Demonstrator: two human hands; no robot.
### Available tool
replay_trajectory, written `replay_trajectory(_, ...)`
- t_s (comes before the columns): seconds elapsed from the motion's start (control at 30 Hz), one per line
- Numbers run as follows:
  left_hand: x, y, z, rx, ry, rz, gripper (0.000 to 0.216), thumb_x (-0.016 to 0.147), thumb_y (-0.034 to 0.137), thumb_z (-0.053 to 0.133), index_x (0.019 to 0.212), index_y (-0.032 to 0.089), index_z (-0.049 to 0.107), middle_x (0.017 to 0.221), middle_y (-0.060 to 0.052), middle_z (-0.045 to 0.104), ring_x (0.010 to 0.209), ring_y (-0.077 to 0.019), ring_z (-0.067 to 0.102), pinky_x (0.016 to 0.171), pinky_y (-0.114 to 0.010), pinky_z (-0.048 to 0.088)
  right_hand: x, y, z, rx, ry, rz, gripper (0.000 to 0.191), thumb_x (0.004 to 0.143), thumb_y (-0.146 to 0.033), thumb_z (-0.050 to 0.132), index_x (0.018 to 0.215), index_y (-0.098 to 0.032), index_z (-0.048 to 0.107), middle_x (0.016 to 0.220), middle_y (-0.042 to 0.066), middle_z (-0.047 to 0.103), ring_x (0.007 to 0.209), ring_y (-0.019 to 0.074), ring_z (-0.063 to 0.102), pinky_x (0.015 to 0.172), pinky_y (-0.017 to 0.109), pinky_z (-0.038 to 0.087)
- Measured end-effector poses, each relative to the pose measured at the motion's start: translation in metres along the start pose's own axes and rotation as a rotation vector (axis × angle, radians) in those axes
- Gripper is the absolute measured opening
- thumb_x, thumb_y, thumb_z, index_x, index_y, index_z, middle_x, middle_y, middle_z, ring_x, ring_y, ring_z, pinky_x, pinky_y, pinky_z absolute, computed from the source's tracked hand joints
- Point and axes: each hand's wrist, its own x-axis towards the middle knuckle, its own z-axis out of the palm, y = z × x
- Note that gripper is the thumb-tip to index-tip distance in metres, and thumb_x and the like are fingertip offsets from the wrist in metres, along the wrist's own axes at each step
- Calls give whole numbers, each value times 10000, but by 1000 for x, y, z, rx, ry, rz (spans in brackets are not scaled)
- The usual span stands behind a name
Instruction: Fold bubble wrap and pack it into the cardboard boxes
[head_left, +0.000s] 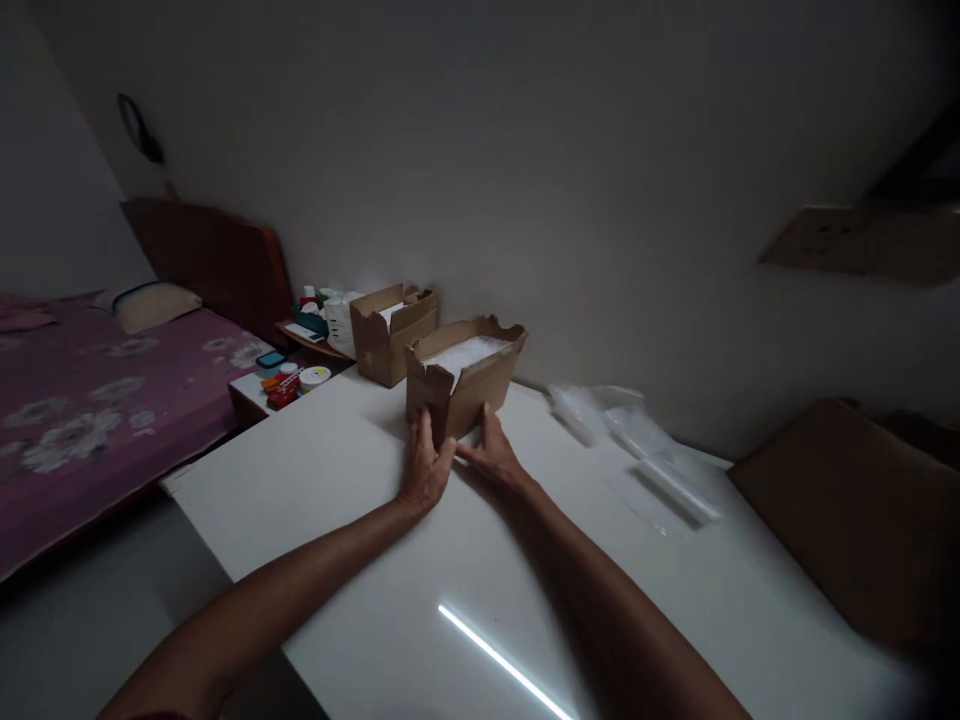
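An open-topped cardboard box (pixel 484 392) with a ragged upper edge stands upright on the white table (pixel 360 500), near the wall. Clear, bubble-wrap-like plastic (pixel 469 352) fills its top. My left hand (pixel 427 465) is against the box's left face at the near corner, its fingers along the cardboard. My right hand (pixel 495 455) presses the right-hand face low down, thumb pointing toward the same corner. Between them the two hands grip the box, the thumbs almost meeting. Some fingertips are hidden by the box. A second cardboard box (pixel 375 345) is just behind to the left.
Clear plastic wrapping (pixel 645 445) lies on the table to the right. A large brown cardboard piece (pixel 847 510) rests at the right edge. Left of the table are a bedside stand with jars and a red packet (pixel 283 390), and a bed (pixel 112 400) with a purple floral cover.
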Motion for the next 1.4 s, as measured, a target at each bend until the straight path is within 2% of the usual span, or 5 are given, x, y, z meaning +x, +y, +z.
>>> replay_trajectory(0.27,61,-32,15,109,0,-96,691,936,347,420,1522,13,266,1596,-245,306,1500,-288,288,1223,-406,252,60,-20,41,-157,-81,77,869,852,-523,569,1546,-119,237,1542,202,419,1420,313,399,1138,463,290)
replay_trajectory(0.5,64,-35,15,247,-61,-69,634,950,370,399,1495,48,372,1588,-193,358,1506,-253,283,1226,-369,238,85,-17,47,-208,-147,57,805,917,-539,480,1545,-96,241,1566,217,380,1445,304,358,1156,469,238)
replay_trajectory(0.83,55,-34,3,258,-81,-39,581,928,392,372,1399,63,451,1422,-218,538,1350,-301,489,1154,-452,359,23,-38,19,-345,-210,-113,479,967,-489,482,1317,-166,539,1391,148,572,1286,274,490,1077,430,322)
replay_trajectory(1.1,48,-35,4,437,-180,61,416,812,321,482,1132,105,638,1156,-184,656,1108,-343,621,1034,-499,461,-115,-22,-72,-428,-273,-231,312,926,-497,584,1116,-258,648,1272,25,642,1169,203,546,997,345,378)
replay_trajectory(1.4,-17,-5,44,595,-361,258,394,874,297,485,1176,107,650,1380,-209,589,1379,-362,451,1169,-570,276,-141,82,-227,-613,54,354,444,898,-300,677,1305,-156,571,1390,151,537,1244,314,527,1031,550,424)
